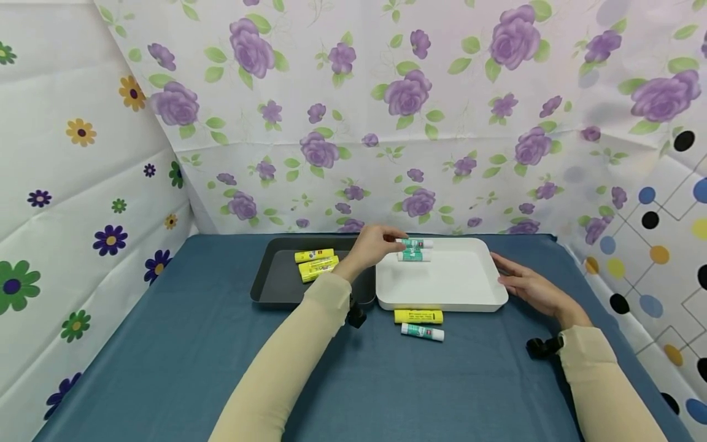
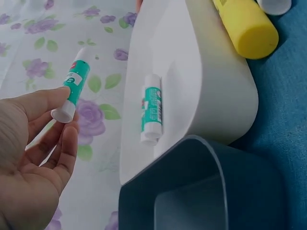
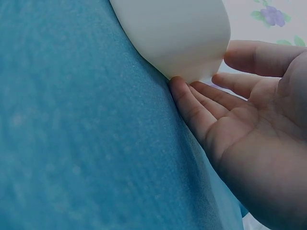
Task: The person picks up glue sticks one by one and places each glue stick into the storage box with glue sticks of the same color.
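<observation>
My left hand (image 1: pixel 369 248) pinches a green-and-white glue stick (image 2: pixel 78 84) between thumb and fingers, above the far left part of the white tray (image 1: pixel 442 285). In the left wrist view, another green glue stick (image 2: pixel 153 108) lies in that tray, with one more partly hidden behind it. At the tray's right end, my right hand (image 1: pixel 533 291) rests its fingertips against the outer side, fingers fairly straight. Left of the white tray, the dark grey tray (image 1: pixel 276 294) holds yellow glue sticks (image 1: pixel 318 267).
In front of the white tray, a yellow glue stick (image 1: pixel 418 316) and a green-and-white glue stick (image 1: pixel 422 333) lie on the blue tablecloth (image 1: pixel 193 356). The two trays stand side by side. A flowered curtain (image 1: pixel 331 110) hangs behind the table.
</observation>
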The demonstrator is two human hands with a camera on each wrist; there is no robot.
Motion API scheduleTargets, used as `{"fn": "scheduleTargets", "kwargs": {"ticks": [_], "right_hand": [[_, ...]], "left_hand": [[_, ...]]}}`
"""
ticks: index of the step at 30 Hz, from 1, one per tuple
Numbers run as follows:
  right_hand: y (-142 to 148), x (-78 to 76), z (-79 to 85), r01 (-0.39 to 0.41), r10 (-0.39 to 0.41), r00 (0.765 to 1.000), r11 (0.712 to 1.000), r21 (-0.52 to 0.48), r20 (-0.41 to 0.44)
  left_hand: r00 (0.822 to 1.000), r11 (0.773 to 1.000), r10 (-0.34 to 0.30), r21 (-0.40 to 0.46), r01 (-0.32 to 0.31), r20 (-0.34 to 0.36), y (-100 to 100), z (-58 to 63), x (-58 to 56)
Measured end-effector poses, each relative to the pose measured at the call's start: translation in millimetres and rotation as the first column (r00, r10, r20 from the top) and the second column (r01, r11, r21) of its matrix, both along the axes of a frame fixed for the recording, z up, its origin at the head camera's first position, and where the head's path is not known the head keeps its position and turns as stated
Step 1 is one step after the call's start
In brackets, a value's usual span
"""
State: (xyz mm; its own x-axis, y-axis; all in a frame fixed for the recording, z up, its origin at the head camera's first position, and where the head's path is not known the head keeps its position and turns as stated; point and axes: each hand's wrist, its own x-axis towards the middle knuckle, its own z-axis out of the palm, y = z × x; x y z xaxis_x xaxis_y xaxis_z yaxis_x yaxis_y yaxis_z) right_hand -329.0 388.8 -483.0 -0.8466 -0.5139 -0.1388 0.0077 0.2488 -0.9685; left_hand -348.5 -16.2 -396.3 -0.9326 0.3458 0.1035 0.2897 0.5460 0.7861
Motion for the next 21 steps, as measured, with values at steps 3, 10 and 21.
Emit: {"fn": "scheduleTargets", "kwargs": {"ticks": [3,10,21], "right_hand": [[0,-0.5,-0.1,0.002,-0.002,1.000,1.000,0.002,0.003],[0,-1.3,-0.7,0.002,-0.002,1.000,1.000,-0.004,0.008],[1,-2.7,-2.4,-0.003,0.003,1.000,1.000,-0.001,-0.003]], "left_hand": [[1.000,0.999,0.016,-0.030,-0.016,0.004,3,-1.9,-5.1],[0.998,0.992,0.046,-0.121,-0.042,0.032,10,-2.5,-17.9],[1.000,0.982,-0.018,-0.188,0.022,0.020,22,-5.5,-19.1]]}}
